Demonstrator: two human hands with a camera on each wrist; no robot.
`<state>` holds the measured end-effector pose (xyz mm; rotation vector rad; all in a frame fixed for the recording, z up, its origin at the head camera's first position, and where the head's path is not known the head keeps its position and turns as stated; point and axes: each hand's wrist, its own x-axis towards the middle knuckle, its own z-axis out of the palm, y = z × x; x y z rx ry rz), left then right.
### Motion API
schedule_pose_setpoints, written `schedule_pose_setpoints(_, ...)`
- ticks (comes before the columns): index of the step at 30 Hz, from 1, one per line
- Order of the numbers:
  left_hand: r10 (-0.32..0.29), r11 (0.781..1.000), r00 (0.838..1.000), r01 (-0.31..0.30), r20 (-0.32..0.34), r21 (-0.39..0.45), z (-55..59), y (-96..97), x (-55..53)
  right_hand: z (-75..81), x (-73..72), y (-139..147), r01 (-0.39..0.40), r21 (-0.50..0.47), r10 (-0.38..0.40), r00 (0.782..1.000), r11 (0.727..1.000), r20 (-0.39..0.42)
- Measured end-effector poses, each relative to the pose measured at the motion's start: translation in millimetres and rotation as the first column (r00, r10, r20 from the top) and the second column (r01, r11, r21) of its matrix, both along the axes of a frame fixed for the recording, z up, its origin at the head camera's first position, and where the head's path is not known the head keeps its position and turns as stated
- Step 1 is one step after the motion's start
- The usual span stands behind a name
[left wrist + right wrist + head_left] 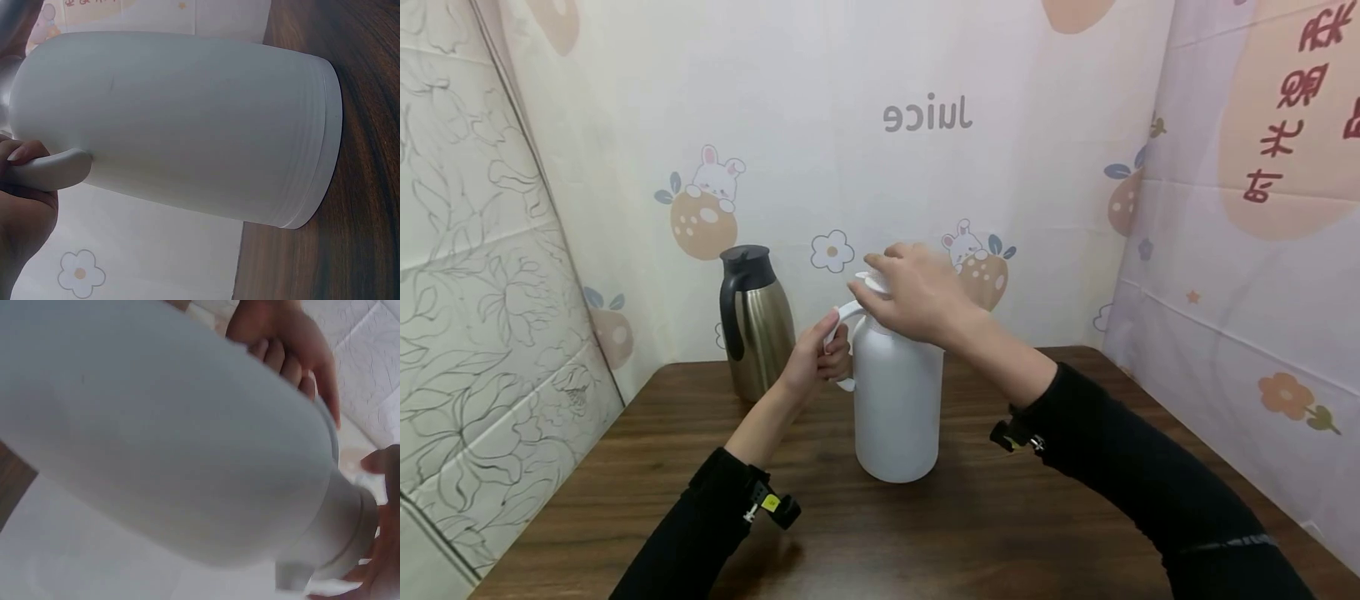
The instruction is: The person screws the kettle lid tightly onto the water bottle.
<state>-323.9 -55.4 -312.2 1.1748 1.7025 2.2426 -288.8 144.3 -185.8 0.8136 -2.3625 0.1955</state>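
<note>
A tall white jug (897,408) stands upright on the table, its body filling much of both wrist views. My left hand (818,357) grips its handle (59,170), fingers curled round and thumb along the top. Over the jug's top lies my right hand (925,296), with thumb and fingers about the white lid (876,283). In the right wrist view the fingers (369,572) reach round the lid's side, while the thumb stands a little off. Part of the lid is hidden under the palm.
A gold-brown metal thermos jug (766,333) with a black top and handle stands behind, left of the white jug. The dark wooden table (865,542) ends at printed cloth hangings (820,150) at the back and sides.
</note>
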Motion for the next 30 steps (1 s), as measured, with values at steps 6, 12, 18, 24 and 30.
schedule_pose_setpoints(6, 0.006, 1.000, 1.000, -0.006, 0.006, 0.005, -0.4, 0.4, 0.6, 8.6, -16.1, 17, -0.309, 0.056, 0.314, 0.938, 0.949, -0.146)
schedule_pose_setpoints(12, 0.006, 1.000, 1.000, -0.007, 0.016, 0.012, -0.7, 0.8, 2.1, 5.2, -32.0, 27, -0.459, 0.195, 0.486, 0.864, 0.867, -0.130)
schedule_pose_setpoints(18, 0.018, 1.000, 1.000, -0.018, 0.010, -0.002, -1.3, 1.6, 2.0, -8.4, -46.1, 31, -0.518, 0.135, 0.529, 0.846, 0.845, -0.067)
schedule_pose_setpoints(24, 0.011, 1.000, 1.000, -0.011, 0.016, 0.000, -1.3, 1.5, 2.2, -12.1, -47.2, 30, -0.528, 0.096, 0.534, 0.843, 0.844, -0.058)
schedule_pose_setpoints(30, 0.033, 0.999, 0.999, -0.033, 0.014, -0.006, -0.8, 1.0, 2.4, -11.4, -43.4, 26, -0.476, 0.100, 0.484, 0.872, 0.873, -0.073)
